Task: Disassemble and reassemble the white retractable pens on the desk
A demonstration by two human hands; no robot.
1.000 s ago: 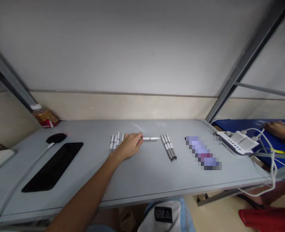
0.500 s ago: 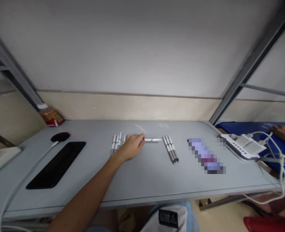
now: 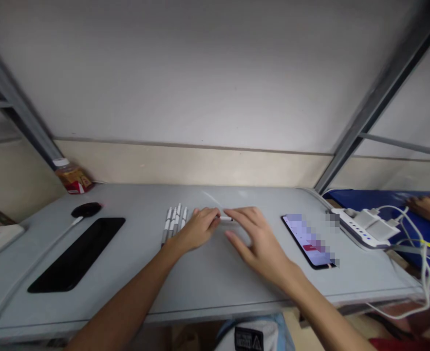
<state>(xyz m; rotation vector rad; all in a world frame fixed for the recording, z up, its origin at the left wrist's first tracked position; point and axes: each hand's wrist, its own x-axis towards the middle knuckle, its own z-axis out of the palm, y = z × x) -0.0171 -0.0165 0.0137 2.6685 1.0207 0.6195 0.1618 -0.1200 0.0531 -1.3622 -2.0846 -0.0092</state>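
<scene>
My left hand (image 3: pixel 196 227) rests on the grey table (image 3: pixel 207 278), its fingers pinched on one end of a white pen (image 3: pixel 226 219) that lies crosswise. Just left of that hand lies a row of several white pens (image 3: pixel 174 222), side by side. My right hand (image 3: pixel 256 237) reaches in from the right with fingers spread, its fingertips at the other end of the held pen. That hand covers the spot where a second small group of pens lay, so they are hidden.
A lit phone (image 3: pixel 309 240) lies right of my right hand. A black pad (image 3: pixel 76 252) and a black mouse (image 3: pixel 86 210) sit at the left, a bottle (image 3: pixel 70 177) at the back left. A white power strip (image 3: pixel 364 227) with cables is at the right, near another person's hand (image 3: pixel 427 207).
My right hand has come into view and reached over to the pen's right end, covering the right-hand pens. My left hand stays pinched on the pen.
</scene>
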